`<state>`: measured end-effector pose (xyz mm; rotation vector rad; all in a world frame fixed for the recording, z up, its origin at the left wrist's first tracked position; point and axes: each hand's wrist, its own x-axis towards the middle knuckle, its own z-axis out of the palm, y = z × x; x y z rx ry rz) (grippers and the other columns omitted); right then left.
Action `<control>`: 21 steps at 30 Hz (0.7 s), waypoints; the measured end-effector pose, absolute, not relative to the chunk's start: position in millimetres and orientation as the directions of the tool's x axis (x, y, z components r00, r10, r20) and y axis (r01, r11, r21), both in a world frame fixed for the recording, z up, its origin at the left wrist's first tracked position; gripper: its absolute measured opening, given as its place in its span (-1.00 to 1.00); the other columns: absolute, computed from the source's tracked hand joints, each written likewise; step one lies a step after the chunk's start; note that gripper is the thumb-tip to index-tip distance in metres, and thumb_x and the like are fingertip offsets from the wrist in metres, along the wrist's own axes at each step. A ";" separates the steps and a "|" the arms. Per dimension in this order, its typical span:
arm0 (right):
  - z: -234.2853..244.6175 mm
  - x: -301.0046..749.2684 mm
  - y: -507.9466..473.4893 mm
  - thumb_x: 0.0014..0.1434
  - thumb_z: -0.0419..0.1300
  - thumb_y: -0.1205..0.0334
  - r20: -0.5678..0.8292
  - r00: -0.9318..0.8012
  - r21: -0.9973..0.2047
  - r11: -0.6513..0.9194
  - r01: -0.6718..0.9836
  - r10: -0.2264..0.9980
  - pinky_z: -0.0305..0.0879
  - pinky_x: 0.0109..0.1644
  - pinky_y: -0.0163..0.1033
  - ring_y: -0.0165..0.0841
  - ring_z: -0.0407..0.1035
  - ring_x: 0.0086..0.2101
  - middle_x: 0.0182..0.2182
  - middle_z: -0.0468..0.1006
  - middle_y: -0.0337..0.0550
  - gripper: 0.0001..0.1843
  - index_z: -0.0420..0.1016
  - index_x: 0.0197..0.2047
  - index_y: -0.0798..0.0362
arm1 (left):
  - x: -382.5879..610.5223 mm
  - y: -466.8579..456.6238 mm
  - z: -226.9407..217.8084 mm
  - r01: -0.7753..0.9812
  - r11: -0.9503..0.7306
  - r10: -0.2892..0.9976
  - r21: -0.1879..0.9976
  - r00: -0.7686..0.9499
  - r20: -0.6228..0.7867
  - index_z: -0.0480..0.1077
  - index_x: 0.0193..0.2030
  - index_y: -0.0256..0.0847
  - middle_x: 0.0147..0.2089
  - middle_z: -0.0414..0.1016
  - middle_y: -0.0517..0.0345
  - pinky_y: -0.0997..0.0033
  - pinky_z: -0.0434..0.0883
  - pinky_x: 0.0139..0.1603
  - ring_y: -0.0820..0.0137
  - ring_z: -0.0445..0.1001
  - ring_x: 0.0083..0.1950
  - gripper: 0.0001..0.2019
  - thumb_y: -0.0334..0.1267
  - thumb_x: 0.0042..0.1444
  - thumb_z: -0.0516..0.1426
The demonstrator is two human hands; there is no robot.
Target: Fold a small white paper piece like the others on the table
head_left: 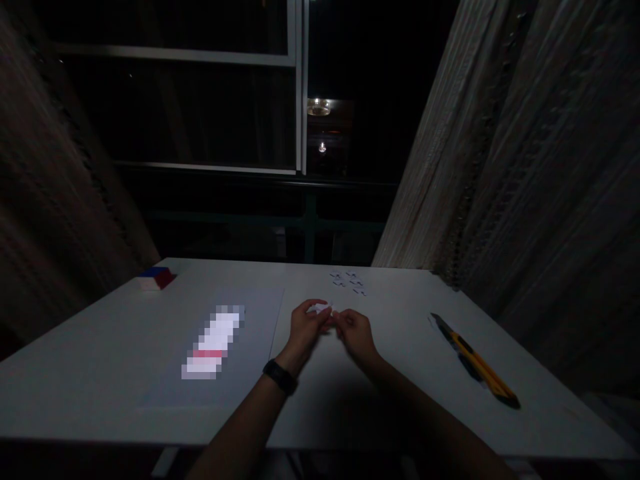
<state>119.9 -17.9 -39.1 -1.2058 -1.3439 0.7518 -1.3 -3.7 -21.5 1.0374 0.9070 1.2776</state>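
Both my hands meet above the middle of a white table [400,400]. My left hand [306,327], with a dark band on its wrist, pinches a small piece of white paper [323,307]. Fingertips of my right hand [356,330] are closed at the right side of the same piece. Much of the paper is hidden by the fingers. Just beyond the hands lie several small paper pieces with dark marks [347,282], set out in rows.
A yellow and black utility knife [477,367] lies on the right, blade pointing away. On the left, a bright blurred-out rectangle [213,343] rests on a large sheet of paper [250,393]. A colored cube [155,278] sits at the far left. Curtains [425,153] flank a dark window.
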 end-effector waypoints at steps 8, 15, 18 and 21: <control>-39.3 114.9 -19.5 -0.06 0.12 -0.04 0.257 0.203 -0.957 0.218 0.192 0.945 0.04 -0.63 -0.35 -0.45 0.15 -0.72 -0.78 0.29 -0.30 -0.65 0.31 -0.64 0.06 | 0.6 -5.1 -21.8 -0.309 -0.003 0.998 0.951 0.056 0.022 0.33 -0.22 -0.32 -0.51 0.49 0.05 0.50 0.36 -0.57 0.36 0.48 -0.51 -0.57 -0.22 -0.28 0.29; -39.1 115.4 -22.5 -0.03 0.12 0.00 0.269 0.183 -0.951 0.232 0.203 0.946 0.04 -0.61 -0.35 -0.44 0.17 -0.70 -0.79 0.28 -0.31 -0.66 0.29 -0.65 0.06 | 1.6 -5.4 -20.3 -0.316 0.011 0.999 0.949 0.043 0.003 0.35 -0.25 -0.31 -0.57 0.47 0.11 0.52 0.33 -0.61 0.38 0.45 -0.55 -0.58 -0.25 -0.32 0.30; -39.7 115.3 -24.0 0.00 0.10 0.01 0.295 0.164 -0.941 0.257 0.220 0.941 0.06 -0.60 -0.36 -0.44 0.20 -0.67 -0.77 0.29 -0.30 -0.66 0.31 -0.64 0.06 | 1.2 -4.6 -21.3 -0.315 0.013 0.999 0.949 0.045 0.001 0.34 -0.24 -0.31 -0.58 0.46 0.12 0.53 0.32 -0.63 0.39 0.44 -0.57 -0.57 -0.25 -0.32 0.30; -41.7 114.8 -22.4 -0.01 0.10 -0.03 0.271 0.157 -0.953 0.241 0.185 0.950 0.03 -0.65 -0.38 -0.46 0.16 -0.70 -0.77 0.28 -0.32 -0.66 0.34 -0.60 0.07 | 1.1 -5.0 -20.1 -0.310 0.003 0.999 0.951 0.032 0.007 0.34 -0.20 -0.31 -0.58 0.46 0.13 0.52 0.33 -0.62 0.40 0.44 -0.57 -0.53 -0.25 -0.32 0.30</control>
